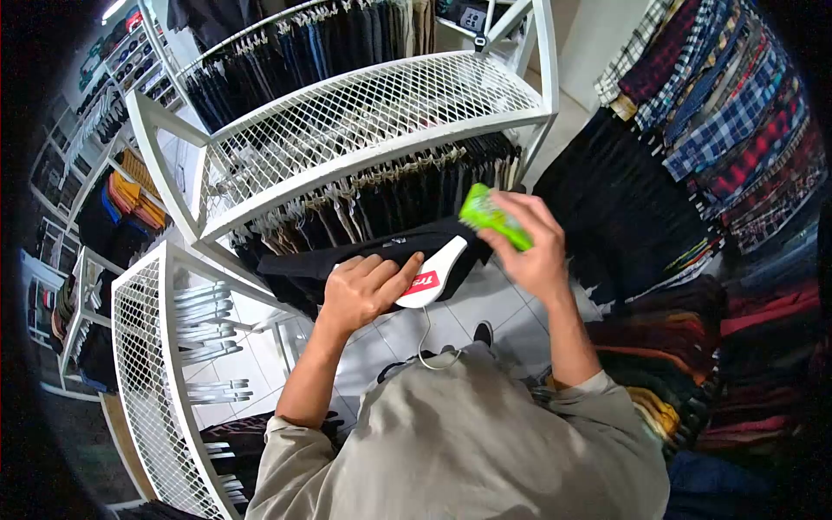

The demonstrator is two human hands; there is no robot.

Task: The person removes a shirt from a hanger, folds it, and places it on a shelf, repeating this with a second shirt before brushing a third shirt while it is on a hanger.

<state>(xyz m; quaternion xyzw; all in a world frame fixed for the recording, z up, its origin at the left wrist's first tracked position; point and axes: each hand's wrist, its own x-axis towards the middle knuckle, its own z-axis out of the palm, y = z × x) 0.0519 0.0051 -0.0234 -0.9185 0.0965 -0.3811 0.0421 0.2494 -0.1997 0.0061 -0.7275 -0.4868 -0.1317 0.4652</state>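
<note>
Racks of white metal mesh (381, 130), hung with dark trousers (381, 208), fill the upper centre of the frame; plaid shirts (728, 113) are seen at upper right, above a tiled floor (485, 303). At centre, a black garment (303, 264) is spread roughly crosswise beneath the near shelf edge. Against it is placed a white hanger (446, 258) bearing a red label (425, 282); its long axis is slanted from lower left to upper right, and its wire hook (423, 347) is directed toward the wearer's body. The garment and hanger are held by the left hand (368, 290), fingers curled, forefinger laid by the label; the thumb's position cannot be told. In the right hand (533, 234), narrowed around it, a bright green object (494, 217), blurred, is held above and to the right of the hanger, its long axis slanted from upper left to lower right. The hanger is thus nearer the left hand.
</note>
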